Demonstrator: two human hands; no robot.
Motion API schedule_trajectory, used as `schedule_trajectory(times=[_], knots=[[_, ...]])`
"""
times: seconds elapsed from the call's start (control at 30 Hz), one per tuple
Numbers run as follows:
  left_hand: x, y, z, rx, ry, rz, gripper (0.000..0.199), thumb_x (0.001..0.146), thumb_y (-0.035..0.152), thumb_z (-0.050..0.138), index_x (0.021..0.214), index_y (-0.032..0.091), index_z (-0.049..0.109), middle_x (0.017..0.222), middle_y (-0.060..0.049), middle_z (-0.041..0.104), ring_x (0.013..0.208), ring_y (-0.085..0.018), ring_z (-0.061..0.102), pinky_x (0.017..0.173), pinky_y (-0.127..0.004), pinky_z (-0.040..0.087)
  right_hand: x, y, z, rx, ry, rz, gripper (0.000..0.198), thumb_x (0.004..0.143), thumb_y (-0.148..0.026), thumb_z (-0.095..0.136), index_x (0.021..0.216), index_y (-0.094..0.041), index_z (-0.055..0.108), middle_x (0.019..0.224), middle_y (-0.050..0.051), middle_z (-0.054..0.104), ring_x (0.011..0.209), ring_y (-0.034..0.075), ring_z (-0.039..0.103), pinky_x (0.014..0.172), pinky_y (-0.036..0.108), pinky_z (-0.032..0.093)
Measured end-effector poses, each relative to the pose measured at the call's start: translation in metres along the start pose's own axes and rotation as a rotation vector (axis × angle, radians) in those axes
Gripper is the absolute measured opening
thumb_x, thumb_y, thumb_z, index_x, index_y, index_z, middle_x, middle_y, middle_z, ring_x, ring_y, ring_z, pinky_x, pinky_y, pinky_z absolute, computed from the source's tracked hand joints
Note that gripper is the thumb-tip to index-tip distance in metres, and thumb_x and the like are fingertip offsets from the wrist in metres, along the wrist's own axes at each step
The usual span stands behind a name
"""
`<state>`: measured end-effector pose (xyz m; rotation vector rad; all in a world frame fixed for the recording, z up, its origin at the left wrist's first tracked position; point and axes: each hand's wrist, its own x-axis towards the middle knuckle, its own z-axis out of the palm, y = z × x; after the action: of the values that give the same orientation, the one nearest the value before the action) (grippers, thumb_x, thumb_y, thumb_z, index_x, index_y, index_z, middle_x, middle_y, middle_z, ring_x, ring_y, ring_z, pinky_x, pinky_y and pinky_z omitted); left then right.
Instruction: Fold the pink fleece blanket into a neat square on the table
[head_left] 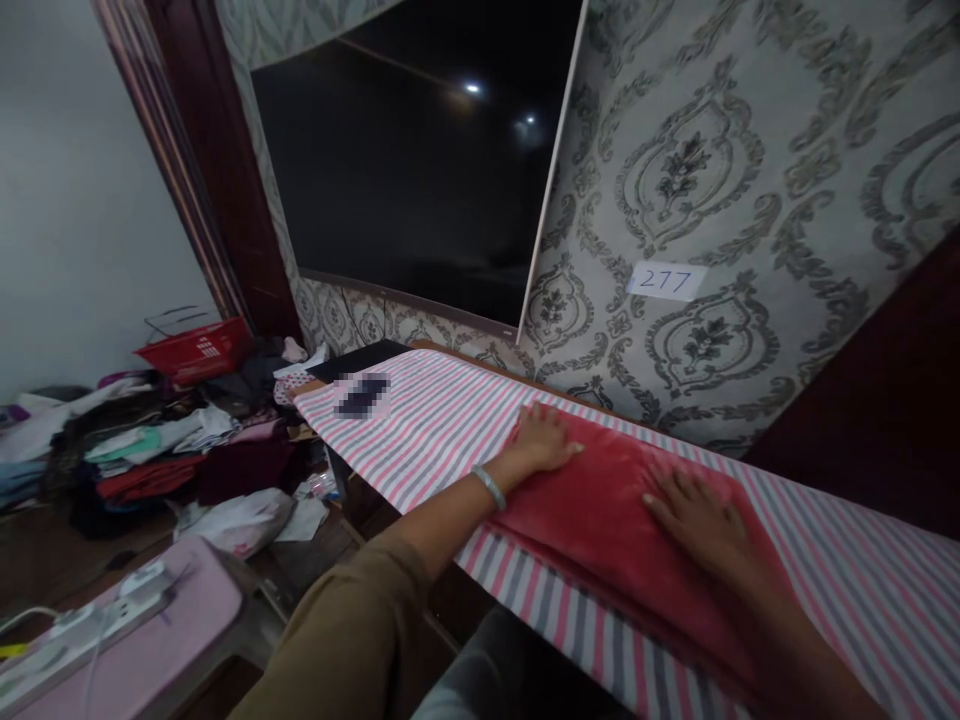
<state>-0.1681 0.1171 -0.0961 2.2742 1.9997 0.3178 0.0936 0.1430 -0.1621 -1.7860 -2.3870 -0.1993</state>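
A folded red cloth (600, 500) with a soft sheen lies on a table covered by a striped pink, grey and white cloth (420, 430). My left hand (541, 440) rests flat on the far left part of the red cloth, fingers spread, a pale bracelet (489, 487) on the wrist. Toward the right end, my right hand (697, 515) also presses flat on it with the fingers apart. Neither hand grips the fabric. The red cloth's near edge shows stacked layers along the table's front.
A dark television (420, 160) hangs on the patterned wall above the table. Heaped clothes (165, 450) and a red basket (196, 350) are at the left. A pink stool (187, 610) holds power strips (90, 630). A blurred-out dark object (363, 396) lies on the striped cloth.
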Motion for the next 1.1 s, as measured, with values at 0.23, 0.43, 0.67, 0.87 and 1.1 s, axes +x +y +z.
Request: schedule_trajectory(times=[0.23, 0.43, 0.67, 0.87, 1.1], knots=[[-0.078, 0.025, 0.052, -0.079, 0.112, 0.372, 0.071, 0.091, 0.069, 0.037, 0.152, 0.031, 0.037, 0.16, -0.005, 0.035, 0.149, -0.039, 0.015, 0.116, -0.069, 0.008, -0.053, -0.023, 0.006, -0.015, 0.029, 0.057, 0.058, 0.097, -0.049, 0.027, 0.15, -0.03, 0.04, 0.158, 0.007, 0.035, 0.143, 0.036, 0.032, 0.106, 0.065, 0.032], [-0.069, 0.021, 0.053, -0.028, 0.099, 0.35, 0.063, 0.095, 0.058, 0.041, 0.152, 0.032, 0.037, 0.158, -0.005, 0.037, 0.149, -0.037, 0.018, 0.118, -0.066, 0.008, -0.058, -0.038, -0.013, 0.026, 0.093, 0.062, 0.052, 0.099, -0.042, 0.031, 0.147, -0.027, 0.046, 0.155, 0.01, 0.039, 0.141, 0.037, 0.034, 0.106, 0.062, 0.033], [-0.066, -0.008, 0.031, 0.151, 0.112, 0.288, 0.059, 0.096, 0.05, 0.041, 0.151, 0.027, 0.04, 0.157, -0.009, 0.039, 0.148, -0.035, 0.026, 0.117, -0.067, 0.005, -0.071, -0.009, -0.023, 0.112, 0.042, 0.113, 0.053, 0.101, -0.048, 0.032, 0.147, -0.026, 0.045, 0.156, 0.01, 0.039, 0.143, 0.034, 0.03, 0.11, 0.066, 0.024], [-0.074, -0.057, 0.046, 0.049, 0.209, 0.211, 0.059, 0.098, 0.045, 0.035, 0.152, 0.019, 0.036, 0.163, -0.012, 0.026, 0.148, -0.034, 0.026, 0.113, -0.058, 0.031, -0.098, 0.012, -0.005, 0.226, 0.153, 0.187, 0.052, 0.102, -0.044, 0.03, 0.148, -0.024, 0.044, 0.158, 0.007, 0.034, 0.147, 0.03, 0.022, 0.11, 0.051, 0.036], [-0.07, -0.063, 0.055, -0.023, 0.254, 0.246, 0.058, 0.099, 0.042, 0.031, 0.151, 0.015, 0.037, 0.161, -0.017, 0.028, 0.142, -0.034, 0.038, 0.11, -0.055, 0.035, -0.095, 0.016, 0.004, 0.3, 0.247, 0.15, 0.052, 0.101, -0.04, 0.033, 0.144, -0.018, 0.049, 0.155, 0.01, 0.04, 0.146, 0.03, 0.025, 0.115, 0.051, 0.029]])
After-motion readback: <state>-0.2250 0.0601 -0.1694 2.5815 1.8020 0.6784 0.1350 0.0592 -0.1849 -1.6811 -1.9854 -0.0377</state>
